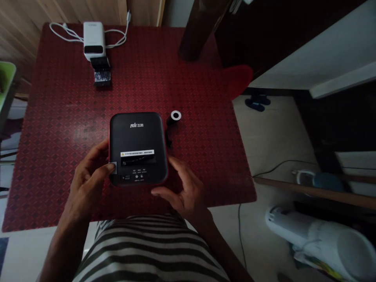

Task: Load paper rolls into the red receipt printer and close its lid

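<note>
A black receipt printer (138, 141) with red sides sits over the table in front of me, its paper slot and small buttons towards my body. My left hand (89, 178) grips its left edge, thumb on top by a small grey tab (114, 167) at the near left corner and fingers hidden beneath the side. Around the near right corner is my right hand (186, 188), thumb and forefinger spread apart, the forefinger close against the right side. Just beyond that side stands a small roll of paper (176, 116), and a small dark piece (168, 139) lies beside the printer.
The table (205, 156) has a red patterned cover. At its far left lies a white device (94, 41) with a white cable (117, 42) and a dark strip (102, 76) at its near end. A dark post (195, 35) rises at the back; a red seat (239, 80) is at the right.
</note>
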`<action>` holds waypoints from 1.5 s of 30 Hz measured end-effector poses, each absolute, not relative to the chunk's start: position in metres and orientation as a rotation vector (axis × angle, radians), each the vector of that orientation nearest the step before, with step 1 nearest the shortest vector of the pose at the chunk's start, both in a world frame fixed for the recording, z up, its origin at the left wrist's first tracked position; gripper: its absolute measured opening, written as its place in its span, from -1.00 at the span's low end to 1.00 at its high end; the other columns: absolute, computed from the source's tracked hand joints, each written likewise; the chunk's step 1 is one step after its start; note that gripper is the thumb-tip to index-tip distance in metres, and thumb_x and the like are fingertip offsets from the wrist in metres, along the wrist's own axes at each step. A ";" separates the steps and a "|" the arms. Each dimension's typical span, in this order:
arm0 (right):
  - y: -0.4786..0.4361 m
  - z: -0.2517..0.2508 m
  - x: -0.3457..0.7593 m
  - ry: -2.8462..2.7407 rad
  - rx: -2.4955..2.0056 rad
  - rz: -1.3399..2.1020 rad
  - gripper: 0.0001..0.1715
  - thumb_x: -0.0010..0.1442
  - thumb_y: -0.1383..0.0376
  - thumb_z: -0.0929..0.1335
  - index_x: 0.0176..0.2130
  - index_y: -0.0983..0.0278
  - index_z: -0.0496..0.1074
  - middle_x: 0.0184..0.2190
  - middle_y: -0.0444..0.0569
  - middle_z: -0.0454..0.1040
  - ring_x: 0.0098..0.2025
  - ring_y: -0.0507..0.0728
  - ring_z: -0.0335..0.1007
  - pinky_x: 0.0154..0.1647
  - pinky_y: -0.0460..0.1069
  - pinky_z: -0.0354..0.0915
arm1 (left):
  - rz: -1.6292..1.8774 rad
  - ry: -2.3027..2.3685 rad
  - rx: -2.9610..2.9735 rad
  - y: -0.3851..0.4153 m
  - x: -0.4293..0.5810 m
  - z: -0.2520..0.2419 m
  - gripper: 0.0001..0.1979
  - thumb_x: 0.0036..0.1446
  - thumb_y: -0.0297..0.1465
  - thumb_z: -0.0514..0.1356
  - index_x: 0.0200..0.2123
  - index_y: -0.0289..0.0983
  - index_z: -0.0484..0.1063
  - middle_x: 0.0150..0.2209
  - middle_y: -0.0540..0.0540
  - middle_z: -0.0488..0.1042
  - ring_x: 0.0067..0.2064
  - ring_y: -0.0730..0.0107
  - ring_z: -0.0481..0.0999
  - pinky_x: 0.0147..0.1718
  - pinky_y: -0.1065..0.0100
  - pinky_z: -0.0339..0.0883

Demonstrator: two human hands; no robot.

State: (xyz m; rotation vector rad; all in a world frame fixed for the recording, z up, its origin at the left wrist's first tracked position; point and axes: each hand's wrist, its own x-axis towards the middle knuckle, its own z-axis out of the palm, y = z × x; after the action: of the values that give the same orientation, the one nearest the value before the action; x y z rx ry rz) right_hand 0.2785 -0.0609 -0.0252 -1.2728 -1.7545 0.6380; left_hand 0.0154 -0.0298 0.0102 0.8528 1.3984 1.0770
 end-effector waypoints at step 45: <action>0.034 0.051 0.238 -2.527 -1.191 0.277 -0.73 0.56 0.50 0.40 0.06 0.26 0.69 0.08 0.09 0.80 0.07 0.24 0.75 0.22 0.16 0.62 | 1.116 1.282 1.091 -0.029 0.013 -0.003 -0.49 0.45 -0.13 0.40 0.40 -0.02 0.59 0.42 -0.13 0.59 0.47 -0.11 0.53 0.40 -0.03 0.48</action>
State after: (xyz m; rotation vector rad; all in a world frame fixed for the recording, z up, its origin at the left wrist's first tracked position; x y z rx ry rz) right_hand 0.2383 0.0340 0.0508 -1.1912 -2.5268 0.2770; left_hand 0.0127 -0.0295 -0.0027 1.0908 1.2821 1.1165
